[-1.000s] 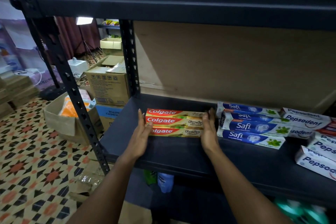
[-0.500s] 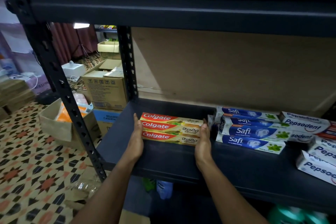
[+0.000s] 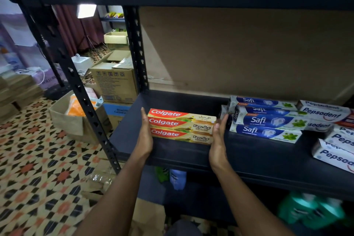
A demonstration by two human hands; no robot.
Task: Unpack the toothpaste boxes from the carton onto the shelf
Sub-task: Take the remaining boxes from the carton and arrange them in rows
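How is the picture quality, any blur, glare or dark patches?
Head view: Colgate boxes sharp and readable; shelf board dim; a lamp glares upper left; tiled floor at the left edge smears; green bottles at lower right are blurred.

The shelf is dark painted metal, matt and smooth, as is the slotted post. The back panel looks like plain brown board, dull and unpainted. The toothpaste boxes are printed card with a light sheen. The cartons on the floor are matt brown cardboard. The floor tiles look smooth. The blurred green bottles below look like plastic.
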